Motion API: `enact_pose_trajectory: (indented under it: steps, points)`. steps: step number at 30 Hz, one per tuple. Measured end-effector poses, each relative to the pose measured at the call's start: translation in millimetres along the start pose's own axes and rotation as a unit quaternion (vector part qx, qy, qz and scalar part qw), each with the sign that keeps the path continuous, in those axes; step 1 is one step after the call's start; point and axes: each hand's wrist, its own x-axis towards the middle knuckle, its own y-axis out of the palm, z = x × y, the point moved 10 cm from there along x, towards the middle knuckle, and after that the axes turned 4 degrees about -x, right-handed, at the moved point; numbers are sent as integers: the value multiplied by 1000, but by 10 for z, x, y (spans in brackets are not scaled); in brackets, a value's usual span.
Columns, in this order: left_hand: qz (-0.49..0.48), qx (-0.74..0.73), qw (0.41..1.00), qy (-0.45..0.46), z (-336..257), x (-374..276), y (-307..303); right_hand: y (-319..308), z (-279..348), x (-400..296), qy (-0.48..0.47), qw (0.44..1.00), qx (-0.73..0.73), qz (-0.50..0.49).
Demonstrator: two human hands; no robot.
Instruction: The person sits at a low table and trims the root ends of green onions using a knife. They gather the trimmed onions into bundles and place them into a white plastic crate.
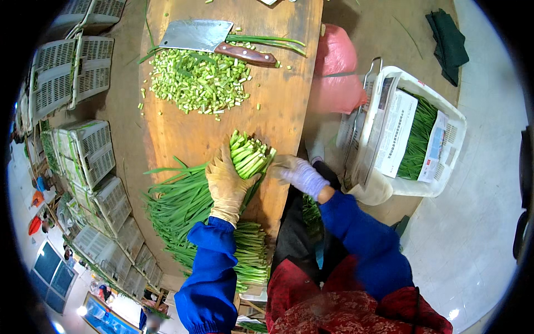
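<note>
My left hand [227, 183], in a cream rubber glove, grips a bunch of garlic chives with pale cut stem ends [251, 155] above a wooden table [277, 104]. Just right of those ends, at the table's edge, is my right hand [298, 173] in a lilac knit glove. Its fingers are blurred, and whether they touch a stem is unclear. Long green chive leaves [179, 204] spread left, and more chives [252, 254] lie beneath my left forearm. Farther up, a cleaver [196, 35] with a wooden handle rests across a heap of chopped stem pieces [204, 83].
Right of the table stands a white plastic crate [452, 156] holding chives and printed paper [398, 133]. A pink sack [338, 62] sits against the table edge. Dark cloth [447, 46] lies on the floor. White crates [83, 150] are lined up at left.
</note>
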Motion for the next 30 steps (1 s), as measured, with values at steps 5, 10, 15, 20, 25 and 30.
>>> enact_pose_trajectory:
  steps: [5,10,15,20,25,30]
  points:
    - [19,-4,1000,-17,-68,30,-65,195,-165,286,-16,999,-34,10]
    - [22,-31,999,-12,-30,17,-67,-128,274,-93,-98,988,-88,-77]
    - [19,-98,995,3,-38,0,-68,-243,551,-53,-147,952,-240,-122]
    - [15,-95,995,11,-36,11,-75,-167,407,14,-149,926,-325,-126]
    - [1,-109,994,7,-76,31,-142,-90,302,-20,-116,964,-176,-160]
    - [12,-131,991,-7,-37,26,-97,-289,378,-189,-115,962,-118,-218]
